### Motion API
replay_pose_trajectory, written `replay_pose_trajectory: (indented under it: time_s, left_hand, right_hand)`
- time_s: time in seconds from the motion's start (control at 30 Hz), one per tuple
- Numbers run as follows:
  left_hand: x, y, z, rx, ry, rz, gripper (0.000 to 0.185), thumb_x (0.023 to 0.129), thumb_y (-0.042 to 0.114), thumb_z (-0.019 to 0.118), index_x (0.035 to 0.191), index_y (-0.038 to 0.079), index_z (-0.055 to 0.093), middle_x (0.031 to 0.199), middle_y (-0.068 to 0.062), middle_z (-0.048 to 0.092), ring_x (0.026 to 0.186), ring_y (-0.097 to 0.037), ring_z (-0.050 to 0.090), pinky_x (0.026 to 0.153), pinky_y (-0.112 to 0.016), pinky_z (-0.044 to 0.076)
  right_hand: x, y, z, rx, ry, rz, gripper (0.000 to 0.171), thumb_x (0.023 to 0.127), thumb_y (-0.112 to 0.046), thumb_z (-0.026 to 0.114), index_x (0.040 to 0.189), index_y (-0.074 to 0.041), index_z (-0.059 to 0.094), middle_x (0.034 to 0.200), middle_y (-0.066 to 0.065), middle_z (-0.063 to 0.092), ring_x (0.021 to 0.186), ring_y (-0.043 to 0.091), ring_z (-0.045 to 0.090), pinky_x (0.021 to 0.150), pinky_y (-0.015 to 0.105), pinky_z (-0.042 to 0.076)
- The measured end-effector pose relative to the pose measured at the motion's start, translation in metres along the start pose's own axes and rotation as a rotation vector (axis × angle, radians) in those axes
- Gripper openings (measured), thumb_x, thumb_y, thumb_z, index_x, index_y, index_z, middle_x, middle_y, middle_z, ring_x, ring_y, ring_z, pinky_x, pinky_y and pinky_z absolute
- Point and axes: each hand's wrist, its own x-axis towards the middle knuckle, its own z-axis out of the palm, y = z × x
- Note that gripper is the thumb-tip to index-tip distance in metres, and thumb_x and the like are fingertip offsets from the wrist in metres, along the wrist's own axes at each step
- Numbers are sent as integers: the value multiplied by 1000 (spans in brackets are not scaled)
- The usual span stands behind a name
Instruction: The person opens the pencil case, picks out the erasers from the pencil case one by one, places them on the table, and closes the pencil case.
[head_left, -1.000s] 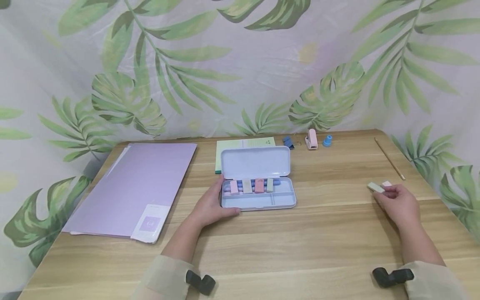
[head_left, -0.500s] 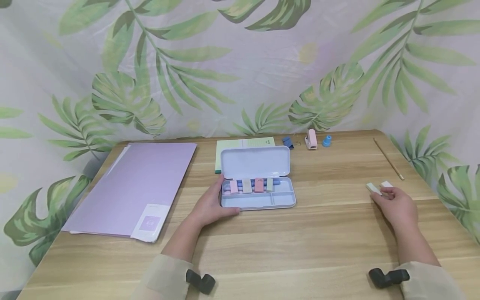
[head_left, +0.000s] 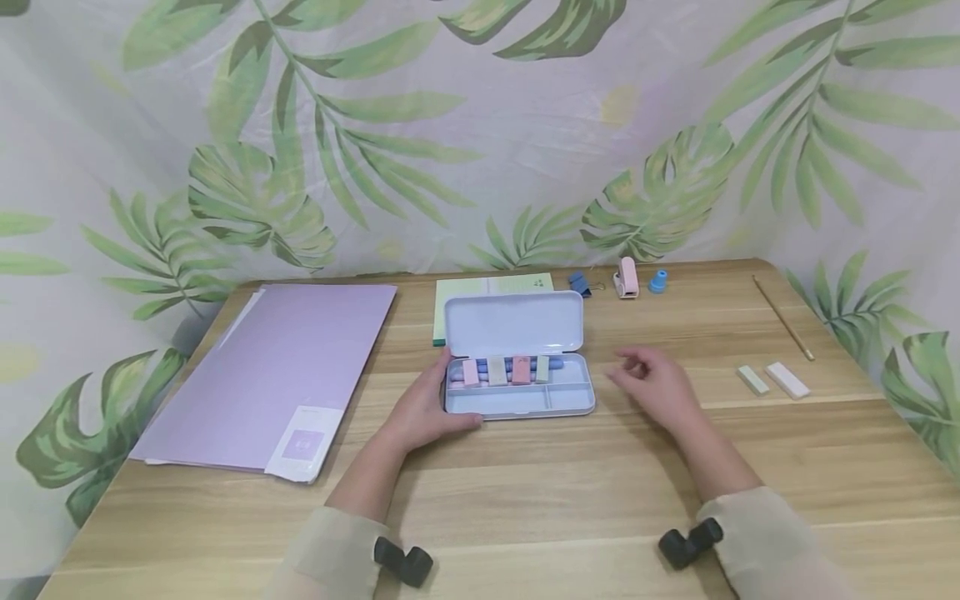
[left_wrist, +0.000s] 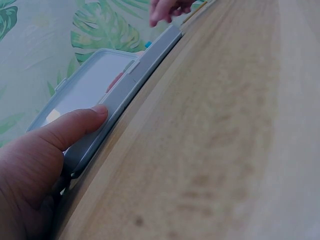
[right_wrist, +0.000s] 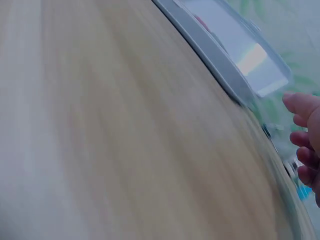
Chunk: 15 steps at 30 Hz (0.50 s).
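Fingers of the right hand [head_left: 656, 385] hang loose and empty beside the open pencil case [head_left: 517, 398] that the left hand [head_left: 423, 408] steadies by its edge, so picking an eraser [head_left: 471, 372] from the row just beyond them looks next.

— From my remote seat I read the pencil case [head_left: 517, 402] as pale blue-grey, holding pink, green and red erasers.

— Agreed. I see a lilac folder [head_left: 277, 375] near the table's [head_left: 570, 500] left edge, light wood grain, and a green leaf-print backdrop [head_left: 480, 125].
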Motion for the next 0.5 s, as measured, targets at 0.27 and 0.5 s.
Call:
replay_pose_trajectory:
  time_s: [0.27, 0.5]
  left_hand:
    - [-1, 0, 0, -17, -4, -10, 125, 68, 47, 86, 159, 13, 7, 164, -12, 21, 150, -32, 24, 120, -49, 27]
    - [-1, 0, 0, -24, -2, -10, 125, 68, 47, 86, 159, 12, 8, 163, -13, 21, 149, -32, 25, 120, -49, 27]
  right_hand:
    - [15, -43, 43, -57, -159, -116, 53, 87, -46, 69, 129, -13, 63, 125, 11, 62, 116, 30, 55, 101, 50, 46]
    - [19, -55, 55, -179, -172, -127, 59, 85, -47, 71, 132, -11, 62, 128, 14, 60, 123, 33, 51, 106, 52, 42]
